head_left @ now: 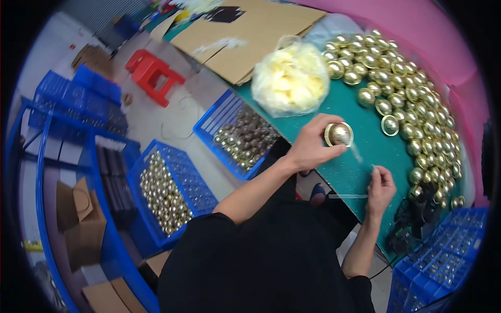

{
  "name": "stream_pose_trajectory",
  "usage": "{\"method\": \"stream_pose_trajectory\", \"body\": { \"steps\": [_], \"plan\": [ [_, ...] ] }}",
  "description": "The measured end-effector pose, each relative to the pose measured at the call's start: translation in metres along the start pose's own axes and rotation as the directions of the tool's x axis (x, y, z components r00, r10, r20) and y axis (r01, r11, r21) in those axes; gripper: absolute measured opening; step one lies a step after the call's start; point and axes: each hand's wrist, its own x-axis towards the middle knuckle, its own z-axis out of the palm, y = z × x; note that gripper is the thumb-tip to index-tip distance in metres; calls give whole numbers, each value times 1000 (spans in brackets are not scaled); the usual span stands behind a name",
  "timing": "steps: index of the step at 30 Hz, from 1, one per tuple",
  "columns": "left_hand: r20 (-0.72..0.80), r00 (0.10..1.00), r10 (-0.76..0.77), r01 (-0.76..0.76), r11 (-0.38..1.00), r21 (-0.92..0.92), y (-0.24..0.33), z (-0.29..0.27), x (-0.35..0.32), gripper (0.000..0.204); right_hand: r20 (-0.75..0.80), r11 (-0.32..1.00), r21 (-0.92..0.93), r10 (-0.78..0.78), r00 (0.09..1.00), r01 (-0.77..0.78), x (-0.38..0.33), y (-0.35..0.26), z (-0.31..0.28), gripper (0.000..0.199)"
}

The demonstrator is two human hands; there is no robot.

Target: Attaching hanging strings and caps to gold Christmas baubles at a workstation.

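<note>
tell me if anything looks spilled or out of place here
Nothing looks spilled or damaged. The gold half-shells lie loose in a heap on the green table. The left hand holds one gold ball; the right hand pinches a thin clear strip. The floor crates hold their gold pieces inside.

Shiny gold half-ball (339,134) in the left hand (311,146). Gold half-balls (412,99) heaped at upper right on a dark green table (360,156). Pale yellow stuff in a clear bag (291,78). 2 blue crates (172,190) at centre left hold gold balls. Red stool (153,73) at upper left. Brown cardboard (250,36) at top. Pink wall (443,36).
</note>
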Motion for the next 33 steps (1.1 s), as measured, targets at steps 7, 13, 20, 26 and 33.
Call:
{"method": "stream_pose_trajectory", "body": {
  "steps": [7, 13, 20, 26, 33],
  "plan": [
    [-596, 795, -110, 328, 905, 271, -36, -169, -115, 58, 48, 998, -6, 57, 997, -57, -7, -9, 20, 12],
    [-537, 788, 302, 357, 486, 797, -25, -172, -115, 30, 23, 999, 28, 35, 999, -36, -10, -12, 23, 12],
    [11, 947, 320, -260, 748, 611, -5, -17, 39, 40, 1, 997, 29, 66, 998, -66, -7, -11, 18, 11],
    [45, 976, 211, -198, 792, 578, -81, 67, 133, 60, -20, 1000, -3, 19, 1000, -19, -7, -5, 19, 11],
    [102, 993, 66, -107, 873, 475, -80, 84, 122, 59, -40, 999, -9, 47, 998, -48, -12, -11, 16, 10]
  ]
}}
